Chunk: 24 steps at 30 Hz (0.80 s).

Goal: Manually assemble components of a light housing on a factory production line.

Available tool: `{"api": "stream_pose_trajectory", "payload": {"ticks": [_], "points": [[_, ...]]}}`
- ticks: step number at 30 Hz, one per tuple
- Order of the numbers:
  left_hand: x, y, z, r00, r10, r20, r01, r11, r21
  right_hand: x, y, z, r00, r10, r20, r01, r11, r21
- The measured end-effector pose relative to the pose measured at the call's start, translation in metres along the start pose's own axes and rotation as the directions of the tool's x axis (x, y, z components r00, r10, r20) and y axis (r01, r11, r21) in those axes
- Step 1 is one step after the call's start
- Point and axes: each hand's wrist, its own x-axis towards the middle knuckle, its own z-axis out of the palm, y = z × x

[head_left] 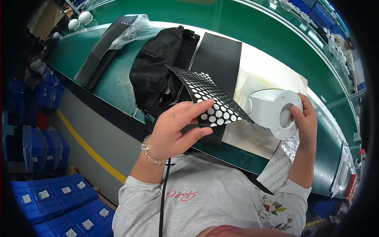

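My left hand (pixel 175 128) is at a black sheet of white round pads (pixel 215 112), its index finger lying over the dots. The thumb is apart from that finger, and the other fingers are mostly hidden. The sheet stands tilted above the table, its right corner close to a white housing (pixel 262 104). My right hand (pixel 308 124) grips this housing by its round flange, which has several small holes and a wide central opening. Its thumb lies over the flange's inner edge, while the remaining fingers are behind it.
A black mesh bag (pixel 158 65) lies left of the sheet, beside a flat black textured mat (pixel 217 55). Farther left is a long black piece (pixel 104 49) with clear plastic wrap (pixel 132 31). Blue bins (pixel 59 193) stand at the lower left. A printed strip (pixel 276 170) is near my right forearm.
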Motion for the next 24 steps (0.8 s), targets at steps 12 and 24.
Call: {"api": "stream_pose_trajectory", "payload": {"ticks": [12,24], "points": [[0.004,0.01,0.011,0.997,-0.03,-0.078,0.029,1.0,-0.005,-0.001,-0.002,-0.004,0.999,0.005,0.037,-0.007,1.0,0.03],[0.014,0.019,0.024,0.974,0.219,-0.057,-0.198,0.945,0.259,-0.022,-0.042,0.011,0.748,-0.664,0.005,0.558,0.625,-0.546]]}}
